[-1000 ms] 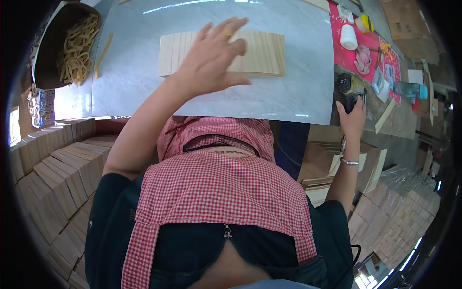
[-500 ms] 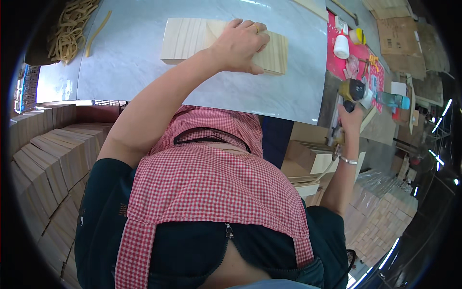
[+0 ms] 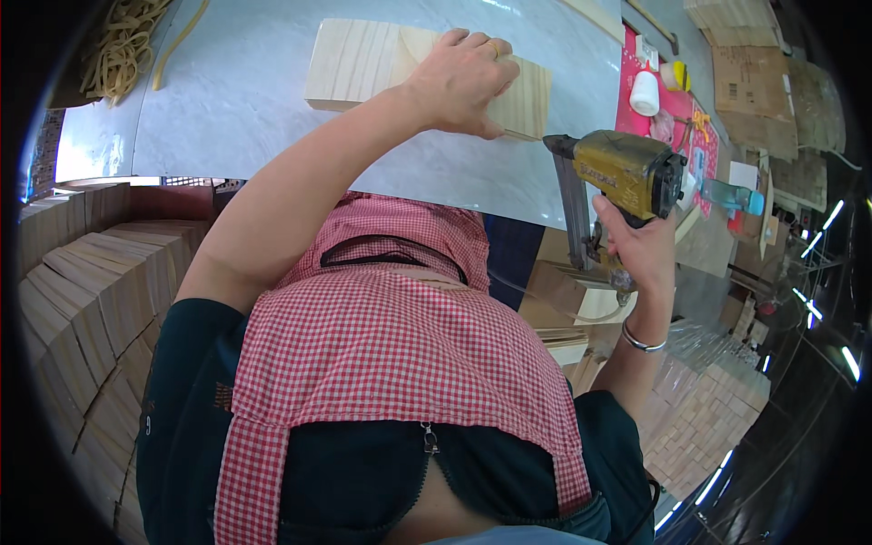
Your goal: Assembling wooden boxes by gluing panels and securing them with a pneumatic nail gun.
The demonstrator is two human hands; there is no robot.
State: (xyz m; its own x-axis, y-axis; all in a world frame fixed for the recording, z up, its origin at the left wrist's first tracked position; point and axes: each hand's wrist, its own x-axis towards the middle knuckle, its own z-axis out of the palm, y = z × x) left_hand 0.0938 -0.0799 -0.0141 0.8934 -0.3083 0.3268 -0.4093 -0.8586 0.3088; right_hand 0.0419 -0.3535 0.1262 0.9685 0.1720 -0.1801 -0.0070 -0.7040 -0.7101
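On the pale marbled worktop point(image 3: 254, 145) lies a long block of light, striped wood point(image 3: 359, 65). My left hand point(image 3: 461, 84) spans its right half from above, fingers at the far edge and thumb at the near one. A yellow and black pneumatic nail gun point(image 3: 622, 171) is in my right hand point(image 3: 643, 250), which wraps round its handle. The gun's nose points left, close to the block's right end but apart from it. My palm and the gun hide part of the handle.
Rubber bands point(image 3: 123, 56) are heaped at the far left. A white bottle point(image 3: 644, 93), a yellow tape roll point(image 3: 675, 75) and a clear bottle point(image 3: 732, 196) stand at the right. Stacked wooden pieces point(image 3: 109, 282) fill the lower left; wooden boxes point(image 3: 604, 302) sit below the worktop.
My right hand has brought the nail gun up and leftward from the right side, over the worktop's edge to near the block. My left hand stays on the block.
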